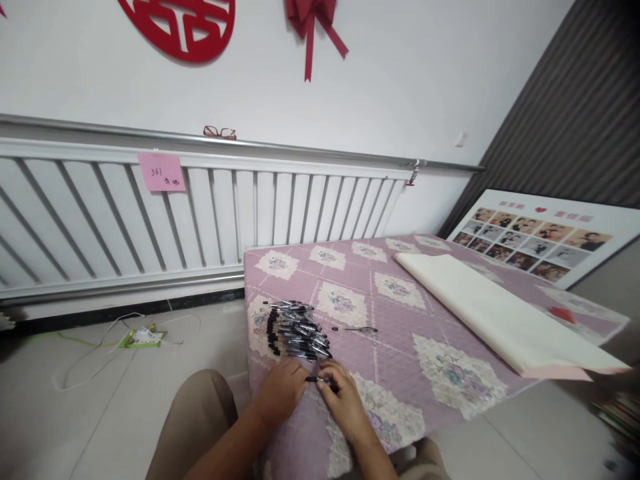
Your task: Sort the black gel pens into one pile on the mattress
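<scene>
A black-capped pen [313, 379] lies crosswise between my two hands, low over the patterned cloth. My right hand [342, 395] is closed around its right part, fingers curled. At the cap end, my left hand [283, 392] has its fingers drawn together on the tip, partly hiding it. Just beyond my hands, a pile of similar pens [300, 333] is heaped, most with their dark ends to the left. One single pen [356, 329] lies apart, to the right of the pile.
A purple floral cloth [345, 267] covers the table. Large folded cream paper [480, 307] and a photo board [530, 237] are at the right. Behind stands a white radiator [280, 207] with glasses [220, 133] above it. A power strip [145, 338] with cables lies on the floor.
</scene>
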The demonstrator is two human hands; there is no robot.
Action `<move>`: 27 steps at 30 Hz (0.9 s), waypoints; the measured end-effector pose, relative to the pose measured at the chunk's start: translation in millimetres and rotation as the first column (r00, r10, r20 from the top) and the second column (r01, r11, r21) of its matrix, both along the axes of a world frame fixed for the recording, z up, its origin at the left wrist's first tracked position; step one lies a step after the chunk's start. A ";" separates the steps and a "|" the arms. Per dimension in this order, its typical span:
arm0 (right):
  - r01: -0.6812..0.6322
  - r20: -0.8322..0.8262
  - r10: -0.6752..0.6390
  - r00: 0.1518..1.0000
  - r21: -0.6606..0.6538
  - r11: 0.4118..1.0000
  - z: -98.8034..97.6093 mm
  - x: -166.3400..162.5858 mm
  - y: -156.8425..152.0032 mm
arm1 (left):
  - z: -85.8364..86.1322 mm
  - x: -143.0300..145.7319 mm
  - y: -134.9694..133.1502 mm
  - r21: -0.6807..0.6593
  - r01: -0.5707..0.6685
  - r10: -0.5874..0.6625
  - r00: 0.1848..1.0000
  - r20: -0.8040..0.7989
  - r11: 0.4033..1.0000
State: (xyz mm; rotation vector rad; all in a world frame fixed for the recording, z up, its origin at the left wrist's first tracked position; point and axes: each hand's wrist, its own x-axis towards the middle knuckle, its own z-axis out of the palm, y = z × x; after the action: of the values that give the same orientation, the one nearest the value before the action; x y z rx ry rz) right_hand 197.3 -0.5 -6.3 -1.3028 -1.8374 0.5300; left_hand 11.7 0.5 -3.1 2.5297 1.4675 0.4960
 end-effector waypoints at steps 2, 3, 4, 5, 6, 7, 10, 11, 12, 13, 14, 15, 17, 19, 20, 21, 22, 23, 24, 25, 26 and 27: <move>0.024 -0.018 -0.024 1.000 -0.013 1.000 -0.2 0.0 0.3 | -0.5 -0.3 -0.1 0.005 0.004 -0.004 1.000 0.017 1.000; 0.037 -0.020 -0.038 0.999 -0.013 0.999 0.1 -0.6 0.4 | -0.9 -0.5 -0.2 0.009 0.008 -0.008 1.000 0.024 1.000; 0.049 -0.015 -0.049 0.999 -0.008 0.999 0.5 -1.4 0.4 | -1.1 -0.6 -0.2 0.012 0.010 -0.010 1.000 0.027 1.000; 0.054 -0.001 -0.054 0.999 0.000 0.999 1.0 -2.6 0.4 | -1.1 -0.7 -0.3 0.015 0.010 -0.010 1.000 0.027 1.000; 0.053 0.018 -0.053 0.998 0.009 0.999 1.5 -3.8 0.4 | -1.0 -0.7 -0.4 0.017 0.009 -0.010 1.000 0.024 1.000; 0.050 0.036 -0.050 0.998 0.018 0.999 2.0 -4.9 0.4 | -0.6 -0.7 -0.5 0.018 0.006 -0.006 1.000 0.017 1.000; 0.040 0.054 -0.041 0.998 0.027 0.999 2.4 -6.4 0.6 | 1.6 -0.2 -1.0 0.014 -0.002 0.002 1.000 -0.013 1.000; 0.038 0.045 -0.040 0.998 0.024 0.999 2.2 -6.0 0.8 | 2.4 -0.1 -1.2 0.010 -0.005 0.005 1.000 -0.019 1.000; 0.037 0.034 -0.038 0.999 0.018 0.999 1.8 -5.3 1.0 | 3.2 0.0 -1.3 0.006 -0.009 0.009 1.000 -0.021 1.000; 0.035 0.023 -0.035 0.999 0.009 0.999 1.3 -4.3 1.2 | 3.9 0.0 -1.4 0.002 -0.013 0.013 1.000 -0.019 1.000; 0.031 0.013 -0.031 0.999 -0.002 1.000 0.9 -3.3 1.5 | 4.4 -0.1 -1.5 -0.002 -0.018 0.018 1.000 -0.013 1.000; 0.028 0.003 -0.028 1.000 -0.012 1.000 0.5 -2.3 1.7 | 4.7 -0.2 -1.5 -0.006 -0.020 0.019 1.000 -0.006 1.000; 0.032 -0.013 -0.032 0.999 -0.025 0.999 0.0 -1.2 2.0 | 4.9 -0.6 -1.4 -0.012 -0.016 0.016 1.000 0.011 1.000; 0.055 -0.018 -0.055 0.998 -0.025 0.998 -0.2 -1.6 2.1 | 4.4 -0.9 -1.1 -0.013 -0.007 0.008 1.000 0.021 1.000; 0.065 -0.010 -0.066 0.998 -0.019 0.998 -0.2 -2.3 2.2 | 4.0 -1.0 -0.8 -0.011 -0.003 0.004 1.000 0.023 1.000; 0.072 0.004 -0.072 0.997 -0.013 0.997 -0.1 -3.3 2.3 | 3.4 -0.9 -0.5 -0.010 -0.002 0.002 1.000 0.020 1.000; 0.072 0.022 -0.072 0.997 -0.006 0.997 -0.1 -4.3 2.5 | 2.9 -0.8 -0.2 -0.010 -0.003 0.003 1.000 0.014 1.000; 0.066 0.038 -0.066 0.997 0.001 0.998 -0.2 -5.2 2.6 | 2.3 -0.6 0.2 -0.010 -0.003 0.003 1.000 0.006 1.000; 0.059 0.050 -0.059 0.997 0.004 0.998 -0.4 -5.9 2.8 | 1.8 -0.3 0.5 -0.012 -0.004 0.004 1.000 -0.001 1.000; 0.053 0.055 -0.053 0.997 0.005 0.999 -0.6 -6.2 3.0 | 1.4 -0.1 0.8 -0.014 -0.003 0.003 1.000 -0.007 1.000; 0.051 0.050 -0.051 0.997 0.004 0.999 -1.0 -6.0 3.2 | 1.2 0.1 1.0 -0.015 -0.003 0.003 1.000 -0.011 1.000; 0.050 0.039 -0.050 0.998 0.000 0.999 -1.4 -5.5 3.3 | 1.2 0.3 1.2 -0.013 -0.002 0.002 1.000 -0.009 1.000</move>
State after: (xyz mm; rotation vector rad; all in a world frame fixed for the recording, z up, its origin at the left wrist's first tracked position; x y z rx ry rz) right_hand 191.8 2.8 -7.7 -1.3646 -1.8320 0.4820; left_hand 12.0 1.7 -2.0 2.5238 1.4716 0.4745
